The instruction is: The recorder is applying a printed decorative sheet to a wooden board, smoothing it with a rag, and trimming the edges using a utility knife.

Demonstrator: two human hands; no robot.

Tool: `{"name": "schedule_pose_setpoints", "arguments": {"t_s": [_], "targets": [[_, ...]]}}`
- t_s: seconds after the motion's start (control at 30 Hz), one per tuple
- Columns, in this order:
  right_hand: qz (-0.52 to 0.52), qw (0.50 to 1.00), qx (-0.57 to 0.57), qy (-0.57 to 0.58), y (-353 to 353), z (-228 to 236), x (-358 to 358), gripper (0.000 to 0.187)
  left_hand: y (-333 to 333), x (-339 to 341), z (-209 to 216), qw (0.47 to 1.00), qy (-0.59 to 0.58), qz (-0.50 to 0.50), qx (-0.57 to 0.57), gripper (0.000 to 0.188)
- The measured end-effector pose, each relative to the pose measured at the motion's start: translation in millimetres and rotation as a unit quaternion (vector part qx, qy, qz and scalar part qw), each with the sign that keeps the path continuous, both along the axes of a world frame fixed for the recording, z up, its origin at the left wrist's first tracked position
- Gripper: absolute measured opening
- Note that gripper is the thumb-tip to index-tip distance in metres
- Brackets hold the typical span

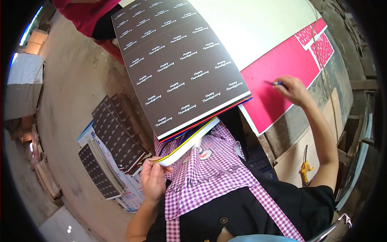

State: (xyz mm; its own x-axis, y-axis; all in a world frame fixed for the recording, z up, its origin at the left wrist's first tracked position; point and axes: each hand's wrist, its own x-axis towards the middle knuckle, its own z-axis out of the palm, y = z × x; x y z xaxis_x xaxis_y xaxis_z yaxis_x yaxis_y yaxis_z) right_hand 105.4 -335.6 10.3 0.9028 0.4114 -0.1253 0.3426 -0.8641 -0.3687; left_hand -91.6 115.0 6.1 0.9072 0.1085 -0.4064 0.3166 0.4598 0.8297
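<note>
My left hand [154, 179] pinches one end of a narrow white paper strip [186, 144] with a yellow and black edge. The strip bends up to the right, and its far end lies close under the front edge of a stack of dark brown sheets [173, 68] printed with white lettering. Whether it is still joined to the stack, I cannot tell. My right hand [293, 90] is closed around a small thin-bladed tool with a blue part [281, 84], apparently a cutter knife. It hovers over a bright pink sheet [278, 72] with a white border, right of the stack.
A large cream sheet [250, 28] lies behind the stack. Patterned pink pieces [321, 48] and a cord [316, 40] are at the table's far right. A yellow-handled tool [306, 167] sits near my right elbow. More printed sheets [115, 133] are piled at left. Another person's pink sleeve [82, 16] shows far left.
</note>
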Motion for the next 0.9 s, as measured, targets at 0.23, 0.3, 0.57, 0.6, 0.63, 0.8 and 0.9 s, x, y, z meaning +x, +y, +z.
{"name": "schedule_pose_setpoints", "arguments": {"t_s": [0.23, 0.3, 0.57, 0.6, 0.63, 0.8, 0.9], "targets": [[-0.127, 0.937, -0.155, -0.285, -6.0, -5.4, -35.6, 0.034, -43.2, 68.7, 23.8, 0.963, -0.137, -0.158, -0.173, 0.029], [-0.187, 0.973, 0.107, -0.086, 35.2, 9.7, -61.4, 0.027, -61.5, 86.9, 29.3, 0.941, -0.16, -0.206, -0.215, 0.029], [-0.118, 0.699, 0.643, 0.289, 145.2, 33.4, -111.5, 0.047, -113.7, 104.9, 34.7, 0.892, -0.211, -0.397, -0.059, 0.025], [-0.131, 0.673, 0.675, 0.273, 149.2, 34.9, -111.8, 0.041, -111.9, 106.0, 33.0, 0.886, -0.214, -0.407, -0.06, 0.025], [-0.137, 0.673, 0.677, 0.264, 148.5, 33.6, -114.2, 0.041, -107.8, 107.4, 31.4, 0.883, -0.195, -0.425, -0.029, 0.024], [-0.24, 0.704, 0.644, 0.179, 153.4, 20.3, -124.4, 0.011, -101.8, 102.0, 20.5, 0.886, -0.132, -0.443, 0.023, 0.022], [-0.252, 0.717, 0.636, 0.135, 158.1, 20.1, -129.3, 0.01, -104.1, 102.5, 18.8, 0.874, -0.18, -0.447, 0.062, 0.02]]}}
